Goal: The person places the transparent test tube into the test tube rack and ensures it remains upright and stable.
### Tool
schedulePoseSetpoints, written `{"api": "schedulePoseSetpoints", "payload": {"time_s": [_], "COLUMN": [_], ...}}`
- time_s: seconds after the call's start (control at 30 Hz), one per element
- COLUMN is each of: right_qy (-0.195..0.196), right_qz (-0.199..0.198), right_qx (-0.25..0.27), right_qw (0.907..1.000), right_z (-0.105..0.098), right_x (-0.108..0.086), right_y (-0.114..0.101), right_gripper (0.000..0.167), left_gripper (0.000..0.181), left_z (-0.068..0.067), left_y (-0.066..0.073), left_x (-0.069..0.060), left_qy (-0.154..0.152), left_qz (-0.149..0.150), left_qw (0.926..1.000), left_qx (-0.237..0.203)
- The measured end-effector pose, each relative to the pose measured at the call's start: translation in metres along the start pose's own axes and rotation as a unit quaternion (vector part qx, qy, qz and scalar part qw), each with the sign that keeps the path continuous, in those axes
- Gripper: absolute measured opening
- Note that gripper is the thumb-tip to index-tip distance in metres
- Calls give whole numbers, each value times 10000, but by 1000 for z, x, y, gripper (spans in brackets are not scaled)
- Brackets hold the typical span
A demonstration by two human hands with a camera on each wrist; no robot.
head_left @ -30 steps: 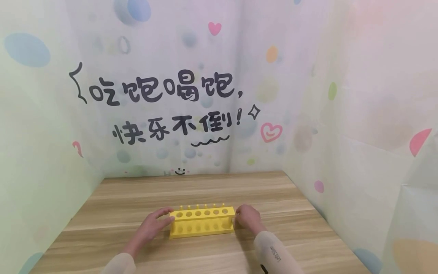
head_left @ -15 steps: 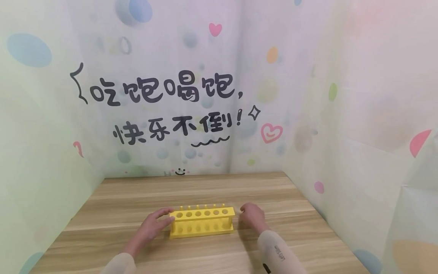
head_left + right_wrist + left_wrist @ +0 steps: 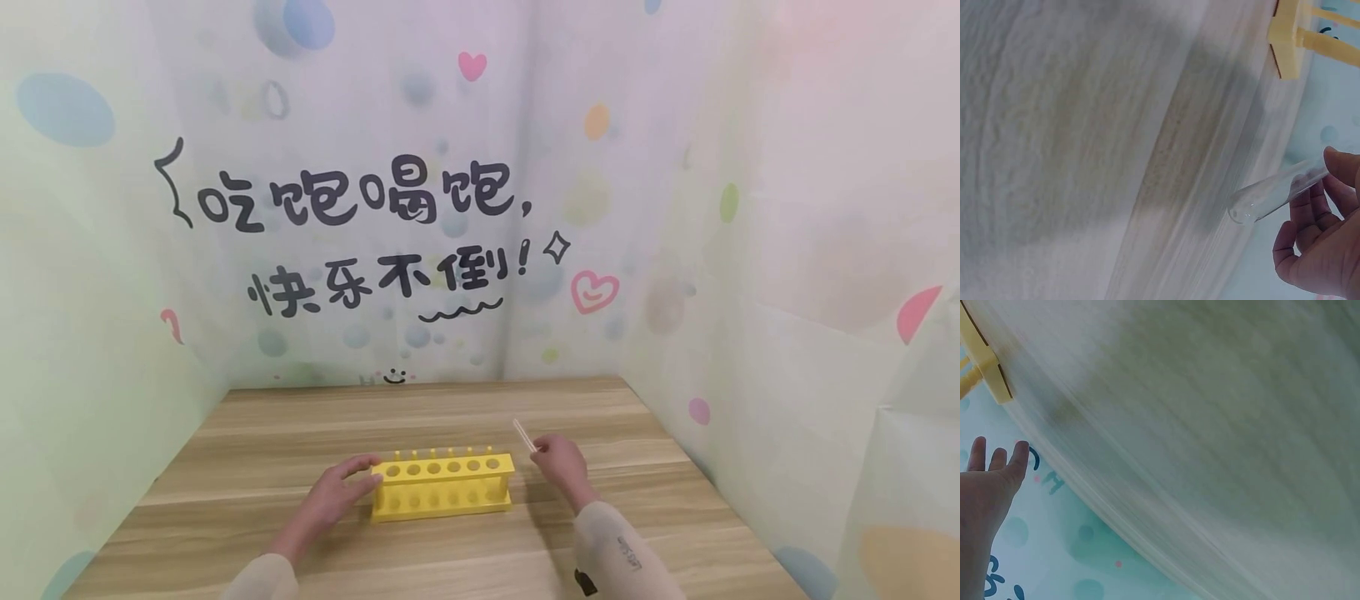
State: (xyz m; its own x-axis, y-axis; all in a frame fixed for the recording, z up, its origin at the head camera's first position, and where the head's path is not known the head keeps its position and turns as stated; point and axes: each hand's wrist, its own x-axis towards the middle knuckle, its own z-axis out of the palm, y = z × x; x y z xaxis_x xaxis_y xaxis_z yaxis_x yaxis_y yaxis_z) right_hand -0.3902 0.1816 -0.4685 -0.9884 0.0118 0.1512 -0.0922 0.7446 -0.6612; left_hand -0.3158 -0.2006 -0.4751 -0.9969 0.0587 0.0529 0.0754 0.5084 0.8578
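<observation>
A yellow test tube rack (image 3: 450,477) with a row of round holes and short pegs behind them stands on the table. My left hand (image 3: 333,492) is at its left end, thumb and fingers spread about the upper corner. In the left wrist view, the fingers (image 3: 1018,459) look fairly straight, near the rack's foot (image 3: 991,367). My right hand (image 3: 562,468) is right of the rack, pinching a clear glass test tube (image 3: 523,434) between thumb and fingers. The tube slants, its rounded end (image 3: 1244,209) pointing away from the hand; its other end is hidden by the fingers.
The wood-grain table (image 3: 300,425) reaches back to a patterned wall sheet (image 3: 420,108) with dark lettering. Similar sheets close off the left side (image 3: 82,333) and the right side (image 3: 810,358).
My right hand has moved from the rack's right end outward to the right and turned, so a clear test tube now shows in its fingers. The left hand and the rack stay put.
</observation>
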Motion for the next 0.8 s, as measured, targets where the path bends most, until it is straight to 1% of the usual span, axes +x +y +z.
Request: {"api": "schedulePoseSetpoints", "payload": {"time_s": [0.1,0.17,0.3,0.43,0.6,0.8], "right_qy": [33,86,174,228,416,693], "right_qz": [66,66,249,420,295,91], "right_qx": [269,334,465,729,1022,1290], "right_qw": [9996,9994,9985,9962,9935,9892], "right_z": [-3,-5,-10,-12,-12,-9], "right_x": [0,0,1,0,1,2], "right_y": [0,1,1,1,-5,-15], "right_gripper": [34,37,39,38,37,34], "left_gripper": [51,50,50,51,52,52], "left_z": [0,0,1,1,1,0], "left_y": [0,0,0,0,0,-1], "left_x": [-1,-1,0,-1,0,0], "left_qy": [5,3,6,-12,-24,-53], "left_qz": [21,27,20,-24,-68,-32], "left_qw": [10000,10000,10000,10000,9999,10000], "left_qx": [37,60,62,44,86,43]}}
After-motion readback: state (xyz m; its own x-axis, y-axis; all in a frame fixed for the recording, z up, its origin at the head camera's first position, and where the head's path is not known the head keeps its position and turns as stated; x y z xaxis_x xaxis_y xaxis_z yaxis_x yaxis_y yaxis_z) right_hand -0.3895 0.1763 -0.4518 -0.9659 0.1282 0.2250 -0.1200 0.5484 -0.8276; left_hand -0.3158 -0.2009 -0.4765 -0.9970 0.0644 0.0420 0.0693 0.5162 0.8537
